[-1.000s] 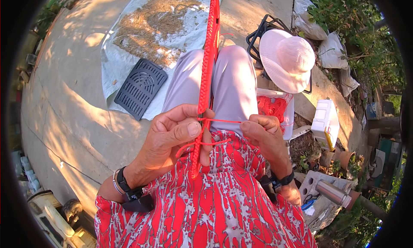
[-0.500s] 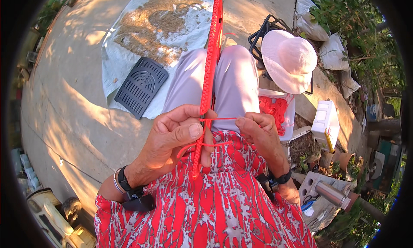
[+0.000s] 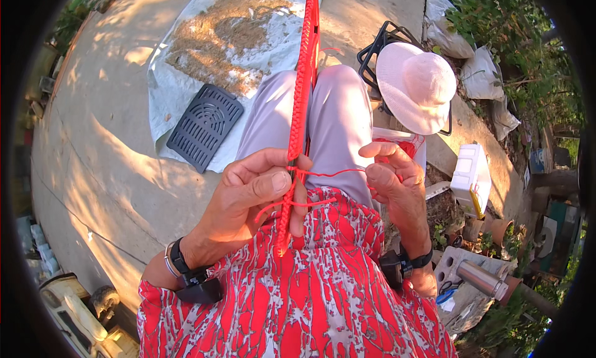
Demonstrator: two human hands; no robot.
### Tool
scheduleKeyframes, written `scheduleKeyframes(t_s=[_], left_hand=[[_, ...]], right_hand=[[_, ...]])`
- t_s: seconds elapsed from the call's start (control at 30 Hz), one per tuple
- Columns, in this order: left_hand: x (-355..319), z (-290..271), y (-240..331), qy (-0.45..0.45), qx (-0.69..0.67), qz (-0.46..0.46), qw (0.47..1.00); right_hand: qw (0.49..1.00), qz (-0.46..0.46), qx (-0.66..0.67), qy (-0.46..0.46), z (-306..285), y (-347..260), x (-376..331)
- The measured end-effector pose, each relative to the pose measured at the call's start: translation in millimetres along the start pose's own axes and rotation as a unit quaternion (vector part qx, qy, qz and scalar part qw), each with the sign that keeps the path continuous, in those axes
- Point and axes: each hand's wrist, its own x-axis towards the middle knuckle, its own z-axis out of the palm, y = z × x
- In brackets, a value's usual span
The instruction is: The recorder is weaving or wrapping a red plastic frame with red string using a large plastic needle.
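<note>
A long red braided piece (image 3: 300,103), worked around a dark core, runs from the top of the view down between my knees to my lap. My left hand (image 3: 245,193) is closed on it near its lower end, thumb in front and fingers behind. Loose red cord tails stick out to both sides just below the thumb. From the braid a thin red cord (image 3: 332,174) runs slackly right to my right hand (image 3: 402,187). That hand has the cord at its thumb and curled fingers, with the index finger raised; part of the grip is hidden.
Right of my knees, a white tub (image 3: 419,148) of red cord stands below a pale hat (image 3: 419,88) on a black frame. A white container (image 3: 470,178) and a metal flask (image 3: 481,279) are farther right. A dark slotted panel (image 3: 205,127) lies on a pale sheet (image 3: 162,91).
My right hand has moved a little right and up, and its index finger has lifted. The thin cord, taut before, now sags. My left hand stays on the braid.
</note>
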Motion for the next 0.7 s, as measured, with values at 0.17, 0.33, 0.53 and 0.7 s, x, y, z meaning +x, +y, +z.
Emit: scheduleKeyframes(t_s=[0.17,0.33,0.53,0.7], left_hand=[[3.5,3.8,-3.0,0.001,0.0,-0.003,1.0],[0.5,1.7,-1.6,-0.014,-0.008,-0.001,1.0],[2.5,-0.8,-5.5,-0.01,-0.008,0.009,1.0],[0.2,-4.8,-7.5,-0.058,-0.064,-0.02,0.996]], right_hand=[[0.989,-0.021,-0.057,-0.137,21.8,-9.6,4.1],[0.973,-0.029,-0.067,-0.221,28.6,-13.7,16.7],[0.964,-0.052,-0.061,-0.252,17.1,-34.1,21.0],[0.959,-0.018,-0.01,-0.282,23.2,-38.7,19.7]])
